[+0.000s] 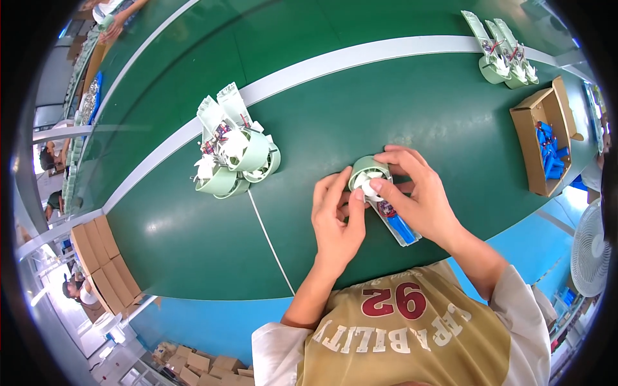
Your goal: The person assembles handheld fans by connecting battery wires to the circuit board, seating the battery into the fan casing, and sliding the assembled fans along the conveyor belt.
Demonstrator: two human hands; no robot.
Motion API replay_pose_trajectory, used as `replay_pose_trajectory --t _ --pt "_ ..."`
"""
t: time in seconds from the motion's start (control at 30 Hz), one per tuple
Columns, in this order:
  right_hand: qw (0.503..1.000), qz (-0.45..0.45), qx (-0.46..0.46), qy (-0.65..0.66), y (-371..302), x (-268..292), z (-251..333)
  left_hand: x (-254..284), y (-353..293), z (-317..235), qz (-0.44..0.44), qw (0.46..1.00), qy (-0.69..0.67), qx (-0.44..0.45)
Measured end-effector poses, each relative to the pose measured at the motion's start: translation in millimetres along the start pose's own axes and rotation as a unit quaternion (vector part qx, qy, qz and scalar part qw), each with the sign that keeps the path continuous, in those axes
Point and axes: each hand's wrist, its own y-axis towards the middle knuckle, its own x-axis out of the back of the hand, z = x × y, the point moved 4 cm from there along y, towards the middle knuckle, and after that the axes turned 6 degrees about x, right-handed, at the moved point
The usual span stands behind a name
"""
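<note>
left hand [337, 226] and right hand [423, 198] grip a pale green fan [368, 164] over the bench [290, 219], near side, a blue cylinder [400, 229] in its handle [417, 238]; at right, an open cardboard box [529, 148] holds blue cylinders [552, 151].

Room light: bright, mostly even light is falling on the green surface [302, 128].
Glare: a pale patch is shining toward the surface's left end; fainter sheen is spreading beyond the fingers [394, 197].
Focus: the fingers are appearing fairly crisp.
White strip [360, 53]: it is bowing with the fisheye curve.
Standing fan [589, 243]: it is warping near the right rim.
Left background: highlights are washing out, small details blurring.
Corners: black is framing everything, violet fringing the rim.
</note>
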Motion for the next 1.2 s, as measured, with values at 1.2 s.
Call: replay_pose_trajectory --t 1.2 --pt "0.903 -0.082 0.382 -0.176 330 20 80 122 17 -77 -0.393 0.826 0.312 -0.257"
